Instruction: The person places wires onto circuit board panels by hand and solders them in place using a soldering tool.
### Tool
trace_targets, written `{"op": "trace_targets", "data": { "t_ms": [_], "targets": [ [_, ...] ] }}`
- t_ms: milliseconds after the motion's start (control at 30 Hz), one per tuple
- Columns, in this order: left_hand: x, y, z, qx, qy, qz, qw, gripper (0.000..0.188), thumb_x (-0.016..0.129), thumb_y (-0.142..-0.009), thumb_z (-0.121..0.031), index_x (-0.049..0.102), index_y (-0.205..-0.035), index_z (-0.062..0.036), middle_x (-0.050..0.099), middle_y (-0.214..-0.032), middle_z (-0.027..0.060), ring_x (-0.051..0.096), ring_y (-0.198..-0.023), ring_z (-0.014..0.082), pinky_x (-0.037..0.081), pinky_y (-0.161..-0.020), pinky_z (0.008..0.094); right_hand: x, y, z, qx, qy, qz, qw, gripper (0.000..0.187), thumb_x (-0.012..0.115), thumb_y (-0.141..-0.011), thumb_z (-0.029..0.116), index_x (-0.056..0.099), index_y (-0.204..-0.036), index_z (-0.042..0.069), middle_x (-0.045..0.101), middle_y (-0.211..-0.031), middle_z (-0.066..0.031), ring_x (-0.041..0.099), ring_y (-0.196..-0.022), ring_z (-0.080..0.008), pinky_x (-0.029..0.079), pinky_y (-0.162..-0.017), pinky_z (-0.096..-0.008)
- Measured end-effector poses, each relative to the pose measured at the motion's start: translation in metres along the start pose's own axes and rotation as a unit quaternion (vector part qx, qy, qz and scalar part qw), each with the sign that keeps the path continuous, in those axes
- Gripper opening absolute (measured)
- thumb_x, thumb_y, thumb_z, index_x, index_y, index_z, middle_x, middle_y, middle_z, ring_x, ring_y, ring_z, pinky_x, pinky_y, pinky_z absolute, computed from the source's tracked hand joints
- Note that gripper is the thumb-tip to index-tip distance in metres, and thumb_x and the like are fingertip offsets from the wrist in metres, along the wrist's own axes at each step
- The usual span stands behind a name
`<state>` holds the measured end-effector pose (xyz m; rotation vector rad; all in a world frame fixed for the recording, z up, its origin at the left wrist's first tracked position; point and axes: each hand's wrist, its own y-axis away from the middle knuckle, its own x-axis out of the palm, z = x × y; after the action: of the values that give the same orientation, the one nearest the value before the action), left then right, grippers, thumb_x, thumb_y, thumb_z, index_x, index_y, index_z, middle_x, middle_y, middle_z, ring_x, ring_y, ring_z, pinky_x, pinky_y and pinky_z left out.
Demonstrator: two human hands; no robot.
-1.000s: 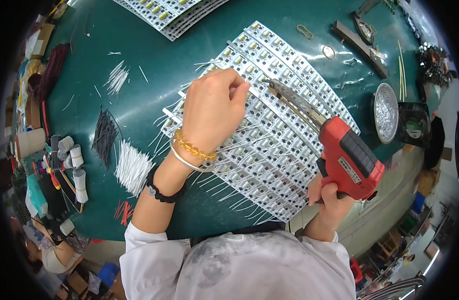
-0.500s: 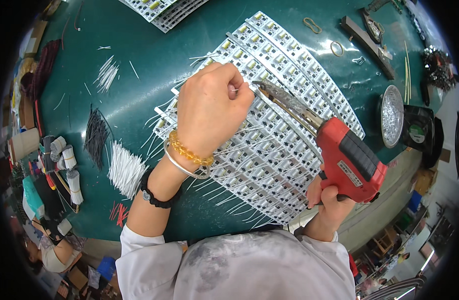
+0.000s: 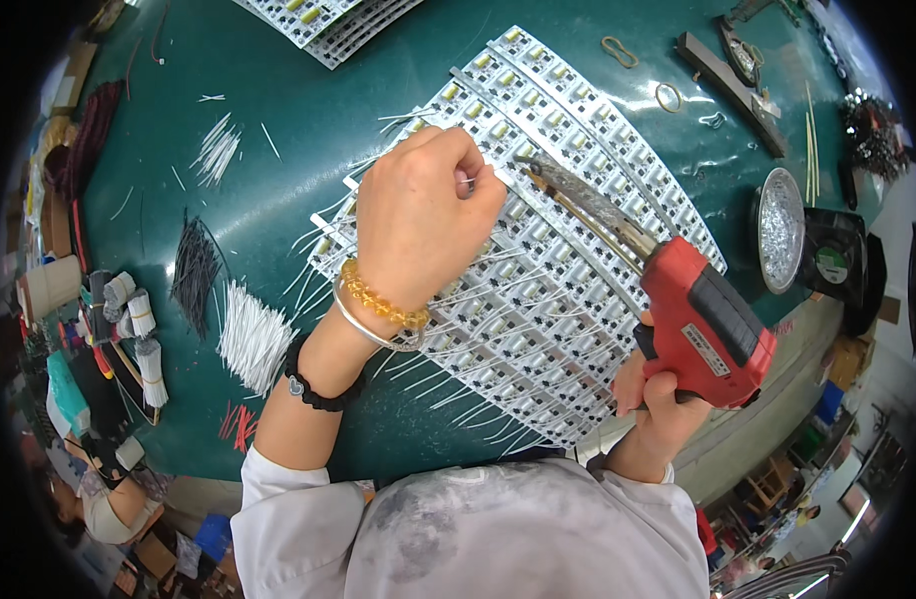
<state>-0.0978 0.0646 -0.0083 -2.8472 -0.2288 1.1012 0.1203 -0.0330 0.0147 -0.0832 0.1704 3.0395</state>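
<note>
A large panel of white circuit boards (image 3: 538, 299) lies on the green table, with rows of small components and many white wires sticking out of its left and lower parts. Above its upper middle, my left hand (image 3: 423, 205) is closed in a pinch on a thin white wire (image 3: 467, 181). My right hand (image 3: 658, 399) is wrapped round the handle of a red and black soldering gun (image 3: 702, 324). The gun's tip points up and left over the boards, a short way right of my left fingertips.
Left of the panel lie piles of white wires (image 3: 253, 337), black wires (image 3: 193, 275) and red wires (image 3: 240, 426). More boards (image 3: 348, 35) are stacked at the far edge. A metal bowl (image 3: 780, 230) stands at right, below a dark bar (image 3: 732, 95). Another person's arm (image 3: 124, 499) shows at lower left.
The soldering gun's tip has drawn back slightly to the right, away from my left fingertips. My left hand stays almost in place, still pinching the wire.
</note>
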Motion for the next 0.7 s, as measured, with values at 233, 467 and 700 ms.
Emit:
{"op": "trace_targets", "data": {
  "t_ms": [233,467,700],
  "targets": [
    [0.0004,0.0,-0.0006,-0.01,0.0,0.004,1.0,0.01,0.061,-0.067,-0.01,0.057,-0.062,-0.0025,0.056,-0.061,0.0087,0.055,-0.054,0.0232,0.043,-0.051,0.0333,-0.008,0.0042,-0.0036,0.081,-0.078,0.005,0.994,0.039,0.053,-0.073,-0.009,0.049,-0.111,-0.004,0.055,-0.068,-0.006,0.051,-0.05,-0.0107,0.041,-0.044,-0.0236],
    [0.0016,0.0007,0.0009,-0.002,0.01,-0.001,1.0,0.01,0.062,-0.07,-0.007,0.058,-0.066,0.0015,0.05,-0.058,0.0051,0.044,-0.05,0.0108,0.036,-0.047,0.0253,-0.0073,0.0008,-0.001,0.064,-0.058,0.041,0.995,0.038,0.055,-0.074,-0.009,0.05,-0.111,-0.004,0.056,-0.07,-0.0056,0.051,-0.051,-0.0105,0.042,-0.044,-0.0237],
    [0.0015,-0.0023,0.0014,-0.001,0.01,0.004,1.0,0.011,0.062,-0.068,-0.009,0.058,-0.064,-0.0007,0.053,-0.06,0.0074,0.05,-0.052,0.0177,0.04,-0.05,0.0298,-0.0081,0.0016,0.002,0.05,-0.068,0.022,0.996,0.042,0.055,-0.076,-0.008,0.044,-0.116,-0.006,0.055,-0.068,-0.0078,0.052,-0.051,-0.0119,0.043,-0.044,-0.0246]
  ]
}}
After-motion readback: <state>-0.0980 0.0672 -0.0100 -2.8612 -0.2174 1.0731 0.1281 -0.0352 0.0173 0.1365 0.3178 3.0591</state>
